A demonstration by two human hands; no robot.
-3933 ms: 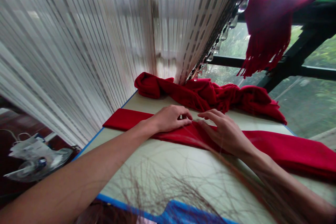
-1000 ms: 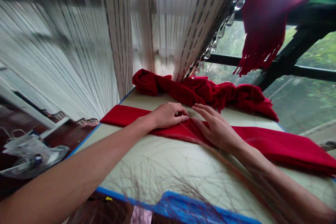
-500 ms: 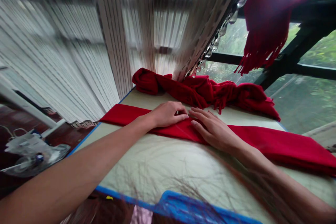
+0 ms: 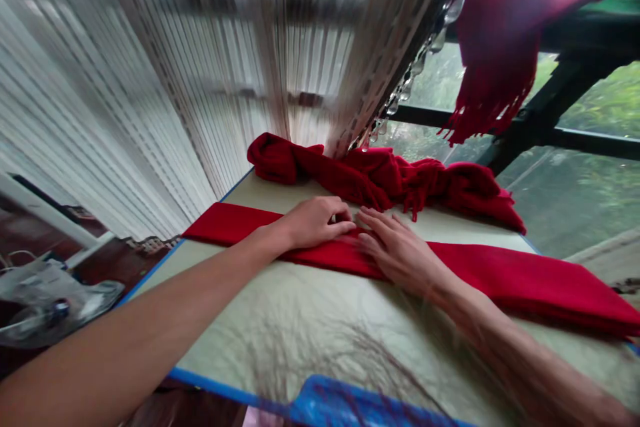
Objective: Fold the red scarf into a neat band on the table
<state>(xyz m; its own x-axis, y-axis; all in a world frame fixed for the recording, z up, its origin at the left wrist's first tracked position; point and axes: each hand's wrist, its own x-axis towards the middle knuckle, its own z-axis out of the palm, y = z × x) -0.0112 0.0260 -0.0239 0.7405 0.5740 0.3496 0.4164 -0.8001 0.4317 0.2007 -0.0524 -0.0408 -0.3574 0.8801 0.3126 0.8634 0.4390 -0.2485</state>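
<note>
Two bare hands rest on a long folded red cloth point(image 4: 505, 273), which lies flat across a pale, blue-edged table point(image 4: 295, 320) from the left edge to the right. On the left, the left hand point(image 4: 316, 223) sits with its fingers curled towards the thumb over the cloth; whether any fabric is pinched between them, I cannot tell. Just beside it, the right hand point(image 4: 397, 250) is spread palm down on the cloth, fingers loosely extended and slightly blurred, gripping nothing. Along the table's far side lies a crumpled red scarf point(image 4: 375, 177) with fringe. Far right, a fringed red scarf point(image 4: 500, 40) hangs before a window. A striped curtain point(image 4: 150, 80) hangs far left, and plastic bags point(image 4: 43, 287) lie at the left, below the table.
</note>
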